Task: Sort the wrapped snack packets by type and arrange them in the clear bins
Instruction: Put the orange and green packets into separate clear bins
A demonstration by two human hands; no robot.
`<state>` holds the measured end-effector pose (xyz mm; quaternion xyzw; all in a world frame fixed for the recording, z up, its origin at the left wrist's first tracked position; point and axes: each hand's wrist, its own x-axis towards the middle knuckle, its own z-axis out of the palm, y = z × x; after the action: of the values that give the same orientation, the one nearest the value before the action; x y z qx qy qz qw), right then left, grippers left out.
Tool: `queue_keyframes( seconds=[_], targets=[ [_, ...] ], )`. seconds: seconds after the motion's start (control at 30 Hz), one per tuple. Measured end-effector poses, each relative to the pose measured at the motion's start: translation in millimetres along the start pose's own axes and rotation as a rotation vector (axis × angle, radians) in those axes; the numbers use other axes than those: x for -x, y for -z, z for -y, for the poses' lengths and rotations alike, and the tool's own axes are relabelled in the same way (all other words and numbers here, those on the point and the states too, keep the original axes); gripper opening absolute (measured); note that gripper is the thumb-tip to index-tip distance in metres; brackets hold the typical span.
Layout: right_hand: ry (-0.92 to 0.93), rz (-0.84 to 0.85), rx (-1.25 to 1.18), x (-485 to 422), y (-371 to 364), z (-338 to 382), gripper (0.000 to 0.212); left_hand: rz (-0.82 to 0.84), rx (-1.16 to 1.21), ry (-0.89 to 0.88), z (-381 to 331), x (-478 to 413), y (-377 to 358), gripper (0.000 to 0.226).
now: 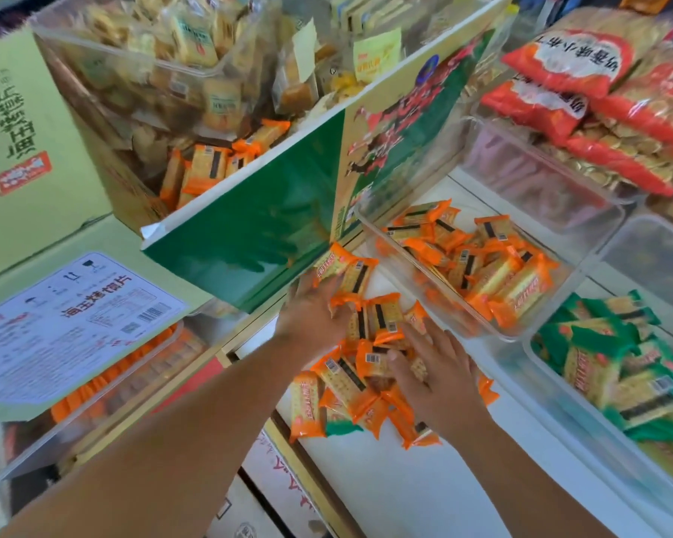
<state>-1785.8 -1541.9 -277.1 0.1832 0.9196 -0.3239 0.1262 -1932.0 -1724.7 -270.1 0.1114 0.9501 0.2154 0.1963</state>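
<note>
On the counter point(405, 491), orange-wrapped packets point(342, 376)

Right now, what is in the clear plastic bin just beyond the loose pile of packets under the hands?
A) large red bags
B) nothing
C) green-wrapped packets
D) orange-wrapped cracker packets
D: the clear plastic bin beyond the loose pile holds orange-wrapped cracker packets; the green-wrapped packets lie apart, farther right.
</note>
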Motion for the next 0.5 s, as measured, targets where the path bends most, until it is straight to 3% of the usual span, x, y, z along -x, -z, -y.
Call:
queue_keyframes(
  seconds=[0.1,0.27,0.5],
  targets=[
    [0.008,-0.091,0.012,9.0,-1.9,-10.1,0.07,0.238,-0.082,0.089,-1.6,-26.5,-5.6,0.077],
    [-0.142,-0.027,0.081,23.9,-4.5,-28.4,0.08,0.214,-0.22,0.022,0.4,-8.5,-22.5,0.078],
    [-0.201,0.016,-0.023,33.2,-5.3,-35.5,0.071,0.271,-0.23,-0.103,-16.6,37.2,-48.1,0.07]
  ],
)
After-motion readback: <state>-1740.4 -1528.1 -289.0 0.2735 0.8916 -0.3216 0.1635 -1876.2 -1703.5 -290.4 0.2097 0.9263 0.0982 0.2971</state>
